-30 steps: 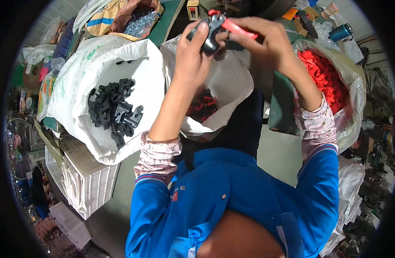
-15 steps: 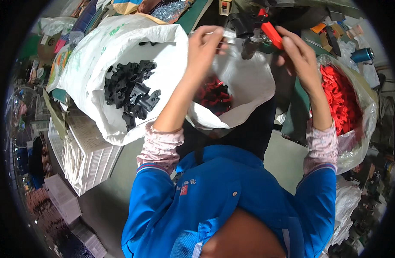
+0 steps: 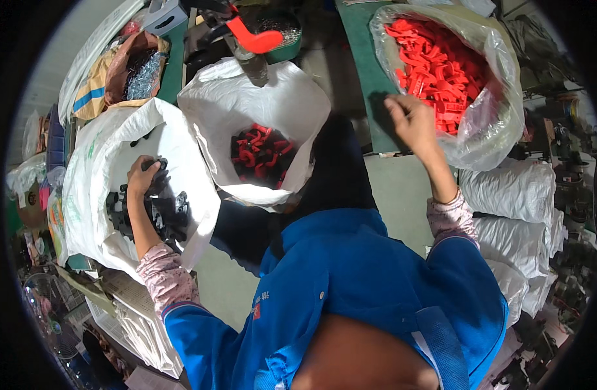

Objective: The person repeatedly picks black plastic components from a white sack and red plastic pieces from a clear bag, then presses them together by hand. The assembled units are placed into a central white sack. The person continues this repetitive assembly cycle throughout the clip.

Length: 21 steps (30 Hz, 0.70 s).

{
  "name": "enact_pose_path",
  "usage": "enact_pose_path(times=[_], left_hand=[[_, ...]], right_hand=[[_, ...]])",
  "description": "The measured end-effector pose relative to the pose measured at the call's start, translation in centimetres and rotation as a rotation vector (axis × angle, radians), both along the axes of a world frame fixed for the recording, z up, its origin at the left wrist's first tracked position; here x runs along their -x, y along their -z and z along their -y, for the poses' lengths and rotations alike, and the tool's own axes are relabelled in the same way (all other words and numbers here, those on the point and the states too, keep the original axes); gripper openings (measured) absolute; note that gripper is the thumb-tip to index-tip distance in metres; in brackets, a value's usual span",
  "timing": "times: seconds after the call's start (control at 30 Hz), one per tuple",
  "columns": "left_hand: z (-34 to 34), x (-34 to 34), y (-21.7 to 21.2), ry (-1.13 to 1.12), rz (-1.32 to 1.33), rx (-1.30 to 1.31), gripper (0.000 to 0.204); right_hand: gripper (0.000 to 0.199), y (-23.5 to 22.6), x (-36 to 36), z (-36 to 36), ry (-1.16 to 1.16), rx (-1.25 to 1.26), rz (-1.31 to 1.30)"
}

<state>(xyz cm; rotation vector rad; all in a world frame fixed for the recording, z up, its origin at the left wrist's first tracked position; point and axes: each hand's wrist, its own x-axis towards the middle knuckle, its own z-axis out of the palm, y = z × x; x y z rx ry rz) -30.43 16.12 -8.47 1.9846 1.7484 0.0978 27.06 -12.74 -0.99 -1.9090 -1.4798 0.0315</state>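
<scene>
My left hand (image 3: 142, 175) is inside the white woven sack (image 3: 94, 175) on the left, its fingers closed on a black plastic part (image 3: 161, 164). More black plastic parts (image 3: 165, 218) lie below it in the sack. My right hand (image 3: 415, 127) hangs over the green table edge, beside the clear plastic bag (image 3: 490, 123) of red plastic pieces (image 3: 438, 71). Its fingers are loosely bent and apart, with nothing visible in them. A red lever-shaped piece (image 3: 256, 38) sits on the dark machine (image 3: 211, 32) at the top.
Between my hands a white sack (image 3: 311, 110) stands open under the machine, with red and black pieces (image 3: 263, 156) inside. A brown bag of shiny metal pieces (image 3: 142, 68) lies at the far left. White wrapped bundles (image 3: 509, 195) are stacked at the right.
The view has swung to the right. My left hand has gone from the machine into the sack of black parts. My right hand has left the red piece and come to the bag of red pieces.
</scene>
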Motion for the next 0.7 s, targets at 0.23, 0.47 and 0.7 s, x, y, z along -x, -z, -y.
enact_pose_path(times=[0.23, 0.47, 0.7], left_hand=[[4.7, -4.9, -2.9, -0.316, 0.385, -0.518, 0.052], [8.5, -10.5, -2.0, -0.561, 1.432, -0.121, 0.035], [13.0, -19.7, -3.7, -0.403, 1.857, 0.435, 0.032]], right_hand=[[0.027, -1.6, -7.5, -0.6, 0.516, 0.441, 0.174], [0.033, 5.0, -12.3, -5.5, 0.522, 0.717, 0.097], [0.033, 2.9, -11.1, -1.8, 0.547, 0.050, -0.627]])
